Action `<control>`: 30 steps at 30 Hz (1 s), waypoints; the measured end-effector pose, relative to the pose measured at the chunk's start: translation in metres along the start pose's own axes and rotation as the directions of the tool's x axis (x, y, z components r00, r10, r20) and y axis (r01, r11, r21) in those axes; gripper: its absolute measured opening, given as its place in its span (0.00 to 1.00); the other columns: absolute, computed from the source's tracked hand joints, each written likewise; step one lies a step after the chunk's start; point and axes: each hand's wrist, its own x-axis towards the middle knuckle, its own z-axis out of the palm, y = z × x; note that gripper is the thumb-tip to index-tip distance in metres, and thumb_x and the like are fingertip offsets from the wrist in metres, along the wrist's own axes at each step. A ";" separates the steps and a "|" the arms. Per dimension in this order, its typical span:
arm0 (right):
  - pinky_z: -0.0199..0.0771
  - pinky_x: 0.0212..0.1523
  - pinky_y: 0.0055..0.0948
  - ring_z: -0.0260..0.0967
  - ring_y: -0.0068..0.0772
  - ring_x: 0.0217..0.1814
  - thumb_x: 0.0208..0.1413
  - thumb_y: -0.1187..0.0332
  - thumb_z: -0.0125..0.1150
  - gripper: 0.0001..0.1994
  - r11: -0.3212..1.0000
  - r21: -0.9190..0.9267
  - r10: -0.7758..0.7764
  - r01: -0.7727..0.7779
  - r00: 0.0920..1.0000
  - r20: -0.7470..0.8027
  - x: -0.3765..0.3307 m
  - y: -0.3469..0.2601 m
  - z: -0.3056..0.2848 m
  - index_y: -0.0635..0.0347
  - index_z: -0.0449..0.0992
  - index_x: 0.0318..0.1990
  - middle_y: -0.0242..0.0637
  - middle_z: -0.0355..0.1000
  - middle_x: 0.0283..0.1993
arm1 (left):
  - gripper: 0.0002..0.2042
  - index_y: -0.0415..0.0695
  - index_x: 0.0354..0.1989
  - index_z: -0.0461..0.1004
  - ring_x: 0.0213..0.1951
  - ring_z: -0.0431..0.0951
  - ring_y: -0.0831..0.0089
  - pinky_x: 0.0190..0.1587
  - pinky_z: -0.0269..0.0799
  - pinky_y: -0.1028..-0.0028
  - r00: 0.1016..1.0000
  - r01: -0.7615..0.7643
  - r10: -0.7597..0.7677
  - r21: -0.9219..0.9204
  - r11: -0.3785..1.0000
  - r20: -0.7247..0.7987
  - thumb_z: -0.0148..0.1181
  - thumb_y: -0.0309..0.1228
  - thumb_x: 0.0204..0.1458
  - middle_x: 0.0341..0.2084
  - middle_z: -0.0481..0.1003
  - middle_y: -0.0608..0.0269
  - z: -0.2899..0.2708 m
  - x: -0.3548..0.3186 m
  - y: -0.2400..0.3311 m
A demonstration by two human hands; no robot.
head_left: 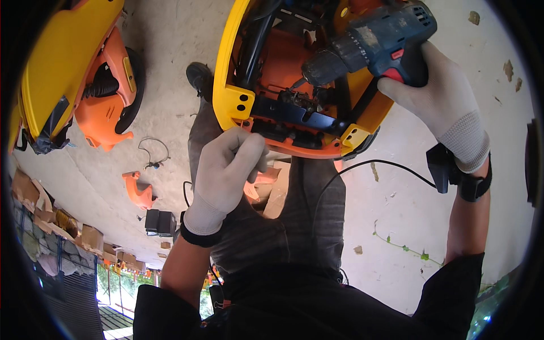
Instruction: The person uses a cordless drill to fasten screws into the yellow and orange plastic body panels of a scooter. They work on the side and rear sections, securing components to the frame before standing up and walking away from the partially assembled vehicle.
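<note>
One blue drill [371, 48] is gripped tight by the right hand [439, 105], bit on the yellow-orange shell [283, 85]. Below it, the left hand [229, 164] is curled shut; contents can't be told. A second shell [73, 79] sits left.

pale label [367, 37] on blue drill

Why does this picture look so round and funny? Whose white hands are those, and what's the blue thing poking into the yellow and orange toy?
A camera on a person's head looks down through a very wide lens, which bends the edges. The hands are that person's own, in pale gloves. The right hand grips a blue cordless drill, its tip inside a yellow and orange shell. The left hand is curled just below the shell's edge. On the concrete floor lie another yellow and orange shell and a small orange piece.
</note>
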 end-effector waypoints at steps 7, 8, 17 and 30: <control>0.80 0.31 0.31 0.78 0.40 0.26 0.50 0.44 0.67 0.30 0.981 -0.194 -0.032 0.030 0.999 -0.008 0.029 -0.027 0.010 0.71 0.74 0.38 0.48 0.75 0.24 | 0.18 0.39 0.27 0.73 0.17 0.65 0.85 0.22 0.58 0.82 0.996 0.037 -0.018 0.230 0.973 -0.084 0.49 0.41 0.64 0.17 0.72 0.68 -0.023 0.004 -0.029; 0.80 0.31 0.31 0.78 0.40 0.27 0.51 0.44 0.67 0.30 0.979 -0.204 -0.018 0.023 1.000 0.025 0.033 -0.031 0.011 0.71 0.75 0.38 0.48 0.75 0.25 | 0.19 0.39 0.28 0.73 0.17 0.66 0.84 0.22 0.58 0.82 0.996 0.054 -0.034 0.239 0.969 -0.088 0.49 0.41 0.65 0.17 0.72 0.67 -0.024 0.007 -0.031; 0.81 0.35 0.32 0.81 0.39 0.31 0.54 0.47 0.67 0.29 0.965 -0.258 0.075 -0.042 0.990 0.119 0.041 -0.044 0.011 0.71 0.75 0.42 0.48 0.78 0.29 | 0.20 0.34 0.24 0.74 0.20 0.66 0.82 0.27 0.63 0.77 0.989 0.094 -0.069 0.197 0.976 -0.128 0.53 0.40 0.61 0.14 0.69 0.66 -0.017 0.016 -0.034; 0.82 0.39 0.36 0.81 0.45 0.36 0.55 0.53 0.66 0.23 0.963 -0.238 -0.100 0.126 0.988 0.117 0.047 -0.050 0.030 0.70 0.78 0.40 0.52 0.79 0.32 | 0.21 0.35 0.25 0.73 0.19 0.65 0.83 0.25 0.61 0.78 0.985 0.093 -0.063 0.180 0.979 -0.163 0.54 0.42 0.62 0.14 0.68 0.68 -0.012 0.018 -0.036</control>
